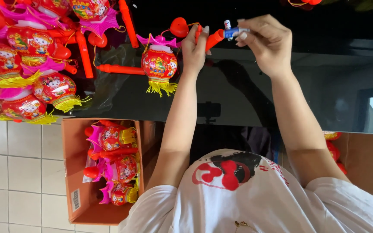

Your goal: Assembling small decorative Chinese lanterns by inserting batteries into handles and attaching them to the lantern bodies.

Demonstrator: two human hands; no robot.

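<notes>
Left hand: the left hand is closed around the orange handle of a toy lantern; the handle is held above the black counter, its open end turned toward the other hand
Right hand: the right hand is pinched narrowly on a small blue-and-white battery; the battery is held right at the open end of the handle
Lantern: a red lantern with a yellow fringe is seen just beside the left hand, over the counter
Pile: more red lanterns and loose orange sticks are heaped on the counter, well apart from the hands
Box: a cardboard box on the tiled floor is filled with further lanterns
</notes>
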